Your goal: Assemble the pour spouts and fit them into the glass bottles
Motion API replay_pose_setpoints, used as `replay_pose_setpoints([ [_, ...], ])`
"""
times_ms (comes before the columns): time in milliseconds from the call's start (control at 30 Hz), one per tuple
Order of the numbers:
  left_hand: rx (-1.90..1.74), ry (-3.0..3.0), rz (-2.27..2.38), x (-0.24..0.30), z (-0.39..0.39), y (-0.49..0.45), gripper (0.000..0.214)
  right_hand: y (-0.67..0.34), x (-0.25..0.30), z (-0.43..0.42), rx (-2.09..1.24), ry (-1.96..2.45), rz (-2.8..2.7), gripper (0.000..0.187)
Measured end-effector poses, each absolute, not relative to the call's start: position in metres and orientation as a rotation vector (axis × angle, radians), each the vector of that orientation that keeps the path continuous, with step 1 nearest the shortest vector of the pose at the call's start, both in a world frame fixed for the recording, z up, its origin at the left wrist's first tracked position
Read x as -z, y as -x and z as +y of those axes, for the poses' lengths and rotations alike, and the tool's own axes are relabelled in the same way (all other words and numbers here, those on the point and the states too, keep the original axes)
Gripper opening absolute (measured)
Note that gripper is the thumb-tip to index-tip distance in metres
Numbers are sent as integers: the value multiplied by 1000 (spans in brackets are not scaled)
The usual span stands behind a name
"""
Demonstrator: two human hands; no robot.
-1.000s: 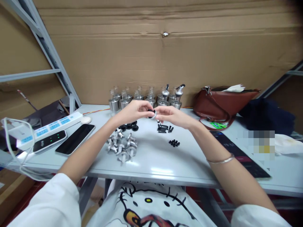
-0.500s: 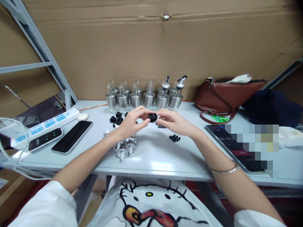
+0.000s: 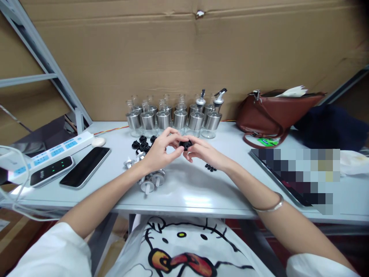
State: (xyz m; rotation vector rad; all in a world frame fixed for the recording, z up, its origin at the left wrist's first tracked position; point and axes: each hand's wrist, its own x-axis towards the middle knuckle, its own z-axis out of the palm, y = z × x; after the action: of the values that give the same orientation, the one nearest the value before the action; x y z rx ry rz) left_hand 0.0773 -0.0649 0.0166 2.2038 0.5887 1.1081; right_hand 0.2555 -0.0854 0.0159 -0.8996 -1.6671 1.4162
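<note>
While the left hand (image 3: 162, 151) and right hand (image 3: 206, 152) grip a black piece (image 3: 186, 145) between them above the table (image 3: 225, 188), two bottles (image 3: 212, 121) wear pour spouts (image 3: 219, 100); the other bottles (image 3: 148, 120) show bare necks; metal spout parts (image 3: 147, 187) and black stoppers (image 3: 143, 146) lie loose, unmounted.

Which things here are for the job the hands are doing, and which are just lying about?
Probably for the job:
- round black part, held by left hand and right hand
- black stoppers
- silver pieces
- tiny black bits
- bottles

Probably just lying about:
- black-screened phone
- power strip
- brown bag
- round white object
</note>
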Motion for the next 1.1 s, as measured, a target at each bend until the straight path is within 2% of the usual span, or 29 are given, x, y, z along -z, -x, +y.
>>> replay_pose_setpoints([
  [300, -1033, -1971, 559, -15, -66, -78, 13, -262, -6, -86, -1313, 1017, -1901, 28],
  [500, -986, -1815, 564, -19, -67, -77, 27, -259, -9, -88, -1240, 1025, -1945, 27],
  [700, -925, -1773, 526, -16, -63, -79, 30, -259, -11, -88, -1218, 1089, -1934, 32],
  [933, -857, -1662, 564, -13, -66, -81, 37, -257, -10, -88, -1132, 1130, -2027, 7],
  [1100, -874, -1583, 581, -12, -66, -83, 38, -253, -9, -90, -1067, 1101, -2067, 9],
])
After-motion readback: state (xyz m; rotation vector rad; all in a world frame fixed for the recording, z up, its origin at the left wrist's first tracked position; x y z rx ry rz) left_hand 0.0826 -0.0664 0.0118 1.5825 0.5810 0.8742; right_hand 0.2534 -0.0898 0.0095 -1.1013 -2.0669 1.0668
